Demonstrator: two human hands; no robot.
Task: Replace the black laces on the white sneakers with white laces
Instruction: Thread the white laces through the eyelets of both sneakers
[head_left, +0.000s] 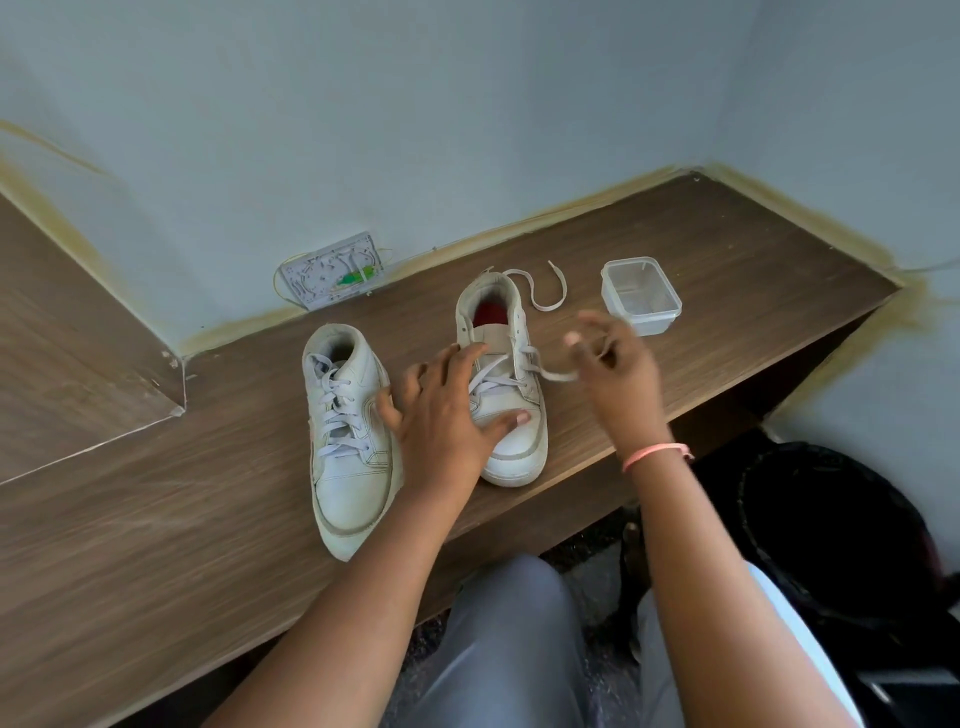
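While the left hand (441, 410) pressed flat on the sneaker (506, 384), the right hand (610, 358) pinched the lace (553, 373), trailing toward three o'clock.

No readable text, labels or numbers anywhere.

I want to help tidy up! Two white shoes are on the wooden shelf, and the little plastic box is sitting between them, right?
Not quite. The plastic box is not between the white shoes; it sits off to the right of both, near the wall. The head view shows it. Both shoes are on the wooden shelf.
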